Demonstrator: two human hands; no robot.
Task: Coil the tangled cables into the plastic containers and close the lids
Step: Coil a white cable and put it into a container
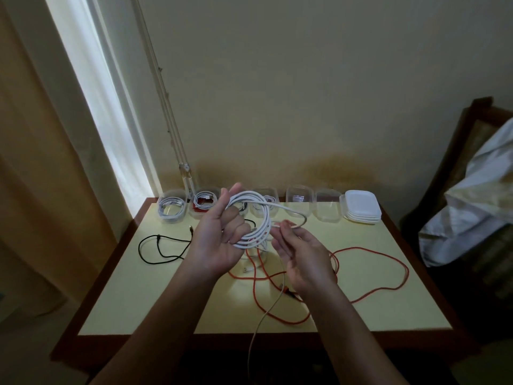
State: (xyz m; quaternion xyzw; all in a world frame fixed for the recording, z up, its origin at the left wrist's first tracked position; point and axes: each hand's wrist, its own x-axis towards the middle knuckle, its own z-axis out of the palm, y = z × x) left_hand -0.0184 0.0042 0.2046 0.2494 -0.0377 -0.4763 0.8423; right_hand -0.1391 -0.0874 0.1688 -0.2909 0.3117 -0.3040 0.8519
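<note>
While raised above the yellow table (125,287), white cable (266,218) coiled round the curled fingers of the left hand (219,240); trailing length pinched by the right hand (302,257) just beside the coil; orange cable (358,247) loose beneath; clear containers (299,197) and stacked lids (362,208) at far edge

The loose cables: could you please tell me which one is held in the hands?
The white cable, looped in the left hand and pinched by the right hand; the orange cable and the black cable lie slack on the table.
</note>
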